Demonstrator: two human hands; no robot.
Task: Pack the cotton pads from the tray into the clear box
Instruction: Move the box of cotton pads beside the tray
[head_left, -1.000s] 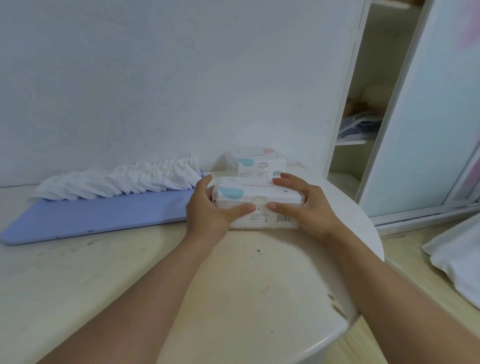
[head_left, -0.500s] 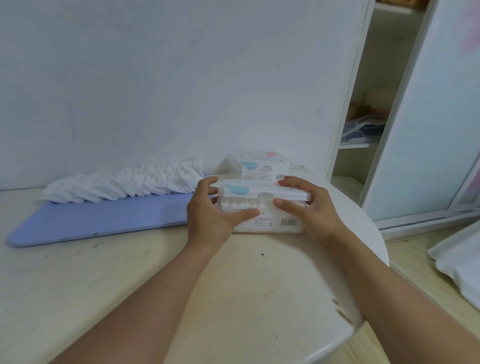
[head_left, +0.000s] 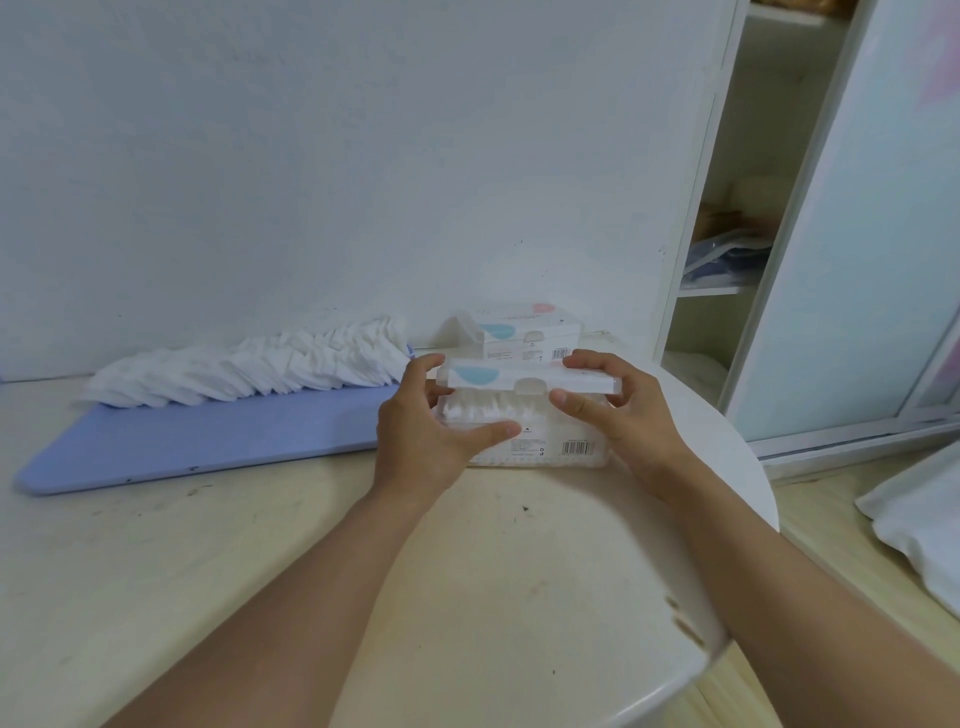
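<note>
- The clear box (head_left: 540, 444) sits near the table's (head_left: 260, 571) far edge, towards its rounded right end, packed with white cotton.
- The lid (head_left: 535, 378) is raised just above the box, roughly level.
- The left hand (head_left: 431, 436) grips the box's left end, thumb laid along its front, fingers curled up at the lid's left end.
- The right hand (head_left: 618, 410) pinches the lid's right part between thumb and fingers.
- The cotton pads (head_left: 249, 371) lie in an overlapping row along the far side of the blue tray (head_left: 208, 436), left of the box.
- A 2nd box (head_left: 519, 335) stands just behind, at the far edge.
</note>
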